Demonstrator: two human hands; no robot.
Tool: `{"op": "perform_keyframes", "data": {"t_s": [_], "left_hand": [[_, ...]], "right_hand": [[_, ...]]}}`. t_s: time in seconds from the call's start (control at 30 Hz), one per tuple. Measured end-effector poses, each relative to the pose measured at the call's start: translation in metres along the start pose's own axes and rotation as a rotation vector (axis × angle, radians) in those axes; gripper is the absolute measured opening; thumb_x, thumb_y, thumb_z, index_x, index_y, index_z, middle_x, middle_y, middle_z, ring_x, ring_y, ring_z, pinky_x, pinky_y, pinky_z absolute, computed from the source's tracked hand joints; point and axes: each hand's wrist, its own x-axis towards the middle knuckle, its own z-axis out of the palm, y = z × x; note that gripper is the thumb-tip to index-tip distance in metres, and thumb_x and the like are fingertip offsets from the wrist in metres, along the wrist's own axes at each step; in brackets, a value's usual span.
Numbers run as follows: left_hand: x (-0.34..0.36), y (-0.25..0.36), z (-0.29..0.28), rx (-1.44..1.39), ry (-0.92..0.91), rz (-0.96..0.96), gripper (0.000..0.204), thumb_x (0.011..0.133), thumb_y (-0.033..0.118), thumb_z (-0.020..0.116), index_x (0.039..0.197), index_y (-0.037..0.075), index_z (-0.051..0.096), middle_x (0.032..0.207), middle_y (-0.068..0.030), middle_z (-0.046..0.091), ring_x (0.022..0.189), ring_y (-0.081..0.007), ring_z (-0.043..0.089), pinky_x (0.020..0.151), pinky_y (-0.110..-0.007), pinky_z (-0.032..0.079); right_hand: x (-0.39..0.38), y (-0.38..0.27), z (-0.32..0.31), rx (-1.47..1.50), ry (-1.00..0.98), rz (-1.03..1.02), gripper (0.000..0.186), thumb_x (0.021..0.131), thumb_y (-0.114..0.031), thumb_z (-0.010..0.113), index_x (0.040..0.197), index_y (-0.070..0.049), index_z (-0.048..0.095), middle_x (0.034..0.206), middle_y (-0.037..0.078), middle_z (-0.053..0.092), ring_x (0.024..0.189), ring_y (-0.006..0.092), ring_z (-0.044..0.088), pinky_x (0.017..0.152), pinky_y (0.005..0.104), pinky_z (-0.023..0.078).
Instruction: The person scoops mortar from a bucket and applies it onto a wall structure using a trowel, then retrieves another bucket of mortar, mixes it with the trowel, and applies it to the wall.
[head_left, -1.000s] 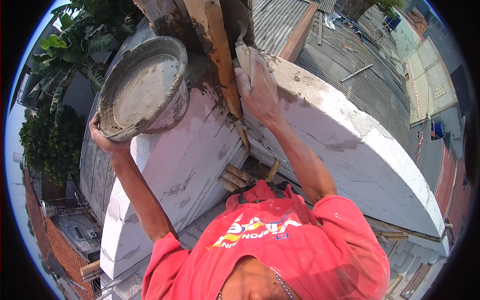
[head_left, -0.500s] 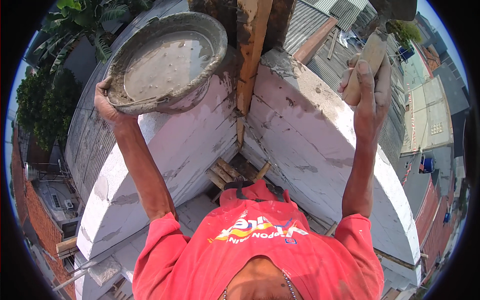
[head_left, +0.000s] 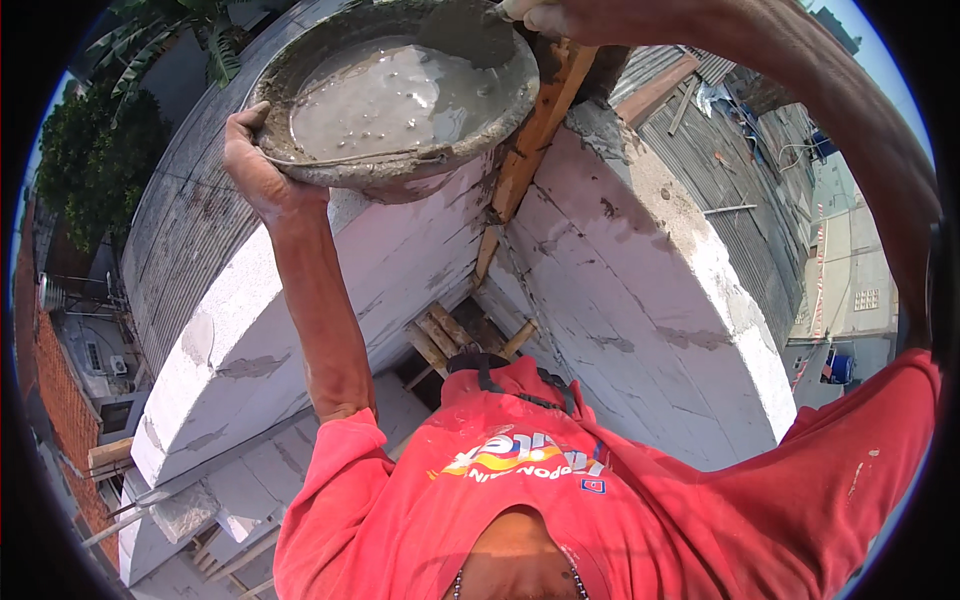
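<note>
A round, mortar-caked bucket (head_left: pixel 400 168) sits tilted at the top of the view, at the wall corner. Wet grey mortar (head_left: pixel 365 100) with small bubbles fills its bottom. My left hand (head_left: pixel 268 172) grips its near-left rim, thumb over the edge. From the upper right my right arm reaches across, and my right hand (head_left: pixel 560 18) is closed on a trowel; the handle is mostly hidden by the hand and the frame edge. The trowel's dark blade (head_left: pixel 465 33) is inside the bucket at its far right side, its lower edge touching the mortar.
Two white block walls (head_left: pixel 640 290) meet at a corner below the bucket, beside an upright wooden post (head_left: pixel 540 130). Rough mortar (head_left: pixel 598 130) lies on the right wall's top. Wooden poles (head_left: pixel 440 335) show deep in the corner. Corrugated roofs (head_left: pixel 180 250) lie beyond the walls.
My right hand has swung from the right over to the bucket, bringing the trowel blade down into it. The bucket and my left hand appear further right and higher in view.
</note>
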Motion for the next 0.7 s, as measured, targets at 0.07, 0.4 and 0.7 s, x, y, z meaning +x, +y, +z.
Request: {"op": "perform_keyframes", "data": {"t_s": [0.07,0.4,0.7], "left_hand": [[-0.004,0.001,-0.001,0.018,0.025,0.018,0.021,0.089,0.017,0.050,0.098,-0.001,0.057,0.096,-0.0115,0.063,0.089,-0.0237,0.064,0.085,-0.038,0.054],[-0.022,-0.002,0.019,0.008,0.025,0.053,0.023,0.091,0.020,0.050,0.101,0.000,0.054,0.096,-0.0109,0.059,0.090,-0.0223,0.062,0.084,-0.037,0.055],[-0.011,-0.001,-0.004,-0.043,0.003,-0.004,0.025,0.092,0.022,0.049,0.105,0.001,0.054,0.101,-0.0114,0.060,0.094,-0.0236,0.064,0.083,-0.040,0.056]], "right_hand": [[0.025,-0.005,0.011,0.025,-0.064,-0.020,0.057,0.091,-0.048,0.065,0.130,-0.005,0.064,0.094,0.012,0.069,0.078,0.0181,0.070,0.068,0.0366,0.059],[0.050,-0.005,0.023,0.206,-0.129,0.014,0.055,0.091,-0.050,0.069,0.122,-0.005,0.071,0.083,0.011,0.071,0.072,0.0173,0.071,0.061,0.0337,0.059],[0.032,-0.048,-0.003,0.416,-0.052,0.269,0.065,0.087,-0.060,0.072,0.117,-0.002,0.073,0.062,0.005,0.061,0.044,0.0098,0.057,0.036,0.0246,0.043]]}}
